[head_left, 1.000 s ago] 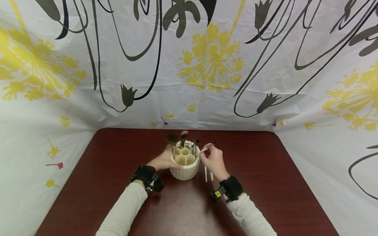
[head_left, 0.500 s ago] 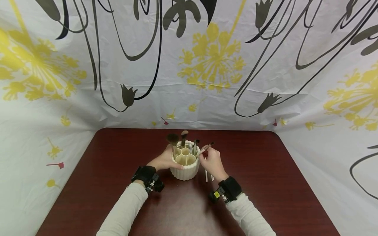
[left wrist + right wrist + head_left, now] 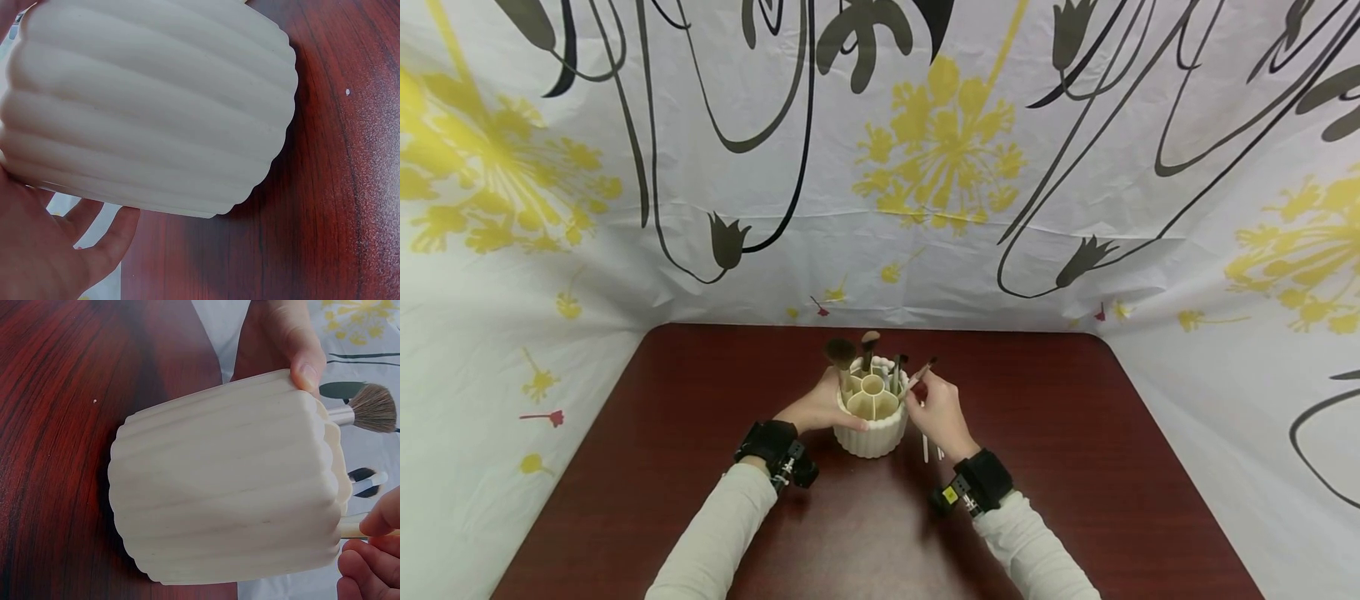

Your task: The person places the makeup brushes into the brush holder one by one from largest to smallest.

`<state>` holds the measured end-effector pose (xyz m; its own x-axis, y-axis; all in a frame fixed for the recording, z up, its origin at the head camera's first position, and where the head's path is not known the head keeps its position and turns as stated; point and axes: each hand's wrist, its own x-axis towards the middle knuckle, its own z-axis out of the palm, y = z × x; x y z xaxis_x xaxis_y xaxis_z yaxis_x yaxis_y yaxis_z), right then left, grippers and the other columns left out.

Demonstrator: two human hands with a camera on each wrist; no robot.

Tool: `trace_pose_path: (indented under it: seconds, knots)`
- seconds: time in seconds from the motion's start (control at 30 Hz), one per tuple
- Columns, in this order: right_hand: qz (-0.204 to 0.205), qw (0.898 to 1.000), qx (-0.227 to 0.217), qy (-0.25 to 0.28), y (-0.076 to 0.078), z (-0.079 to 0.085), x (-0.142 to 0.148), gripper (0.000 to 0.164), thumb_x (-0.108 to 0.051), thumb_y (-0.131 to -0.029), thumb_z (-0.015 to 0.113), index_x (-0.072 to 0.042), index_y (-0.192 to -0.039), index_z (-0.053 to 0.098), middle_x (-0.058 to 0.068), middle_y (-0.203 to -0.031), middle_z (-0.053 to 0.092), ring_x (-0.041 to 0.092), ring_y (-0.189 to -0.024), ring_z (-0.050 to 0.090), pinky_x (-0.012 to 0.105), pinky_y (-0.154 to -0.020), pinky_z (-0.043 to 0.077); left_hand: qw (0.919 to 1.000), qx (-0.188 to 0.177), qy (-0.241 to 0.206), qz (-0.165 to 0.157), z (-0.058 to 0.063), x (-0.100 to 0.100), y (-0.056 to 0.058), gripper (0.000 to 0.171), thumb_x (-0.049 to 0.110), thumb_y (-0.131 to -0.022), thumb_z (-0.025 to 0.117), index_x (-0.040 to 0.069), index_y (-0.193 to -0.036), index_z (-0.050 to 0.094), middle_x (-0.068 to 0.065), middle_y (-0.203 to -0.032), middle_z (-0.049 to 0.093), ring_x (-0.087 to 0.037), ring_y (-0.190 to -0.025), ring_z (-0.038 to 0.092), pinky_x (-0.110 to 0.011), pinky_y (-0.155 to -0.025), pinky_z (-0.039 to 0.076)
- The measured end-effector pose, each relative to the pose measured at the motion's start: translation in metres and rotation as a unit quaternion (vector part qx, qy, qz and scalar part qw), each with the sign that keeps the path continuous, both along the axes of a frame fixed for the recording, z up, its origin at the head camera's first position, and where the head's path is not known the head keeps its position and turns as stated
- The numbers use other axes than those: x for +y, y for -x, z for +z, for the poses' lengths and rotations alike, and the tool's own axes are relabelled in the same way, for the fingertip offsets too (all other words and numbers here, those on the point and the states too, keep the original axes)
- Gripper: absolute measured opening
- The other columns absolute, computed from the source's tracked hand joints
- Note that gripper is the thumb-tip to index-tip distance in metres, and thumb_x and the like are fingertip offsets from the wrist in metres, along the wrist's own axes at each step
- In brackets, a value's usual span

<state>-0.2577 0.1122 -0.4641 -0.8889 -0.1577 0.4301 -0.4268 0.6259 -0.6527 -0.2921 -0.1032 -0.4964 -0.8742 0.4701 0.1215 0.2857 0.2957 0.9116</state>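
Note:
A cream fluted brush holder with several compartments stands upright on the table. My left hand grips it from the left, thumb at the front rim; the left wrist view shows the curled fingers along the holder's side. My right hand pinches a thin makeup brush, bristles up and leaning right. Its lower end is at the holder's right rim, and in the right wrist view its pale handle passes behind the scalloped edge. How deep it sits is hidden.
A big fluffy brush, a rounder brush and thinner brushes stand in the holder's left, back and right compartments. Thin white sticks lie on the dark red table beside my right hand. A patterned cloth hangs behind.
My right hand has shifted slightly left toward the holder, and the pinched brush has tipped a little more upright, its bristles moving left. The left hand and the holder have stayed put.

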Motion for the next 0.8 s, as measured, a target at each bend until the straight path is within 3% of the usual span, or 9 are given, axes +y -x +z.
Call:
trace_pose_path:
  seconds: [0.27,0.33,0.4,0.6,0.8]
  knots:
    - [-0.004,1.0,0.006,-0.01,0.0,-0.001,0.002,0.007,0.0,-0.08,0.059,-0.003,-0.086,0.06,0.005,-0.076,0.061,0.02,-0.066,0.057,0.026,-0.057,0.043,0.9999,-0.011,-0.006,-0.01,0.031,0.001,-0.016,0.091,0.005,-0.06,0.082,-0.007,-0.131,0.026,-0.023,-0.129,0.036,-0.031,-0.116,0.043,-0.041,-0.099,0.032]
    - [-0.006,1.0,0.002,-0.011,0.0,-0.001,0.002,0.008,-0.001,-0.081,0.059,-0.002,-0.088,0.061,0.006,-0.077,0.062,0.021,-0.068,0.058,0.027,-0.058,0.044,0.9998,-0.015,-0.007,-0.012,0.035,0.001,-0.018,0.092,0.005,-0.061,0.081,-0.008,-0.132,0.025,-0.024,-0.13,0.034,-0.031,-0.117,0.041,-0.042,-0.1,0.031]
    - [-0.009,1.0,-0.003,-0.01,-0.001,-0.001,0.003,0.009,-0.001,-0.081,0.059,-0.001,-0.089,0.061,0.007,-0.078,0.062,0.019,-0.068,0.058,0.027,-0.058,0.045,0.9997,-0.021,-0.005,-0.007,0.03,0.001,-0.017,0.094,0.006,-0.061,0.081,-0.007,-0.133,0.022,-0.023,-0.132,0.031,-0.03,-0.119,0.039,-0.042,-0.1,0.029]
    - [-0.019,1.0,-0.014,-0.008,0.0,-0.005,0.012,0.009,-0.001,-0.08,0.06,0.0,-0.089,0.062,0.007,-0.078,0.062,0.013,-0.065,0.055,0.025,-0.055,0.044,0.9997,-0.017,0.009,0.013,0.001,-0.001,-0.003,0.103,0.015,-0.058,0.084,-0.001,-0.136,0.019,-0.017,-0.133,0.03,-0.026,-0.121,0.038,-0.041,-0.101,0.029]
    - [-0.047,0.997,-0.056,-0.022,0.01,-0.022,0.029,0.011,-0.001,-0.08,0.059,0.001,-0.091,0.061,0.009,-0.078,0.062,0.015,-0.064,0.053,0.028,-0.056,0.043,0.9989,-0.014,0.031,0.032,0.002,0.0,-0.005,0.103,0.021,-0.057,0.085,-0.003,-0.133,0.021,-0.019,-0.132,0.028,-0.029,-0.121,0.035,-0.042,-0.101,0.028]
